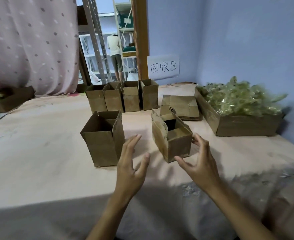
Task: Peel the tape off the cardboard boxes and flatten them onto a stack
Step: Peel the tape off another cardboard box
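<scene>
Head view, looking down on a cloth-covered table [38, 153]. Near centre, a small cardboard box [172, 142], upright, top flaps part-raised, inside dark. Right hand [200, 161] open and cupped beside it, fingertips at its right edge, thumb near its front corner. Left hand [131, 163] open, fingers straight, touching nothing, between that box and a tall open box [101, 141]. Behind, a row of four open boxes [123, 97]; right of them, a stack of flattened boxes [181, 106]. Far right, a shallow carton [243, 126] heaped with crumpled clear plastic [238, 99].
</scene>
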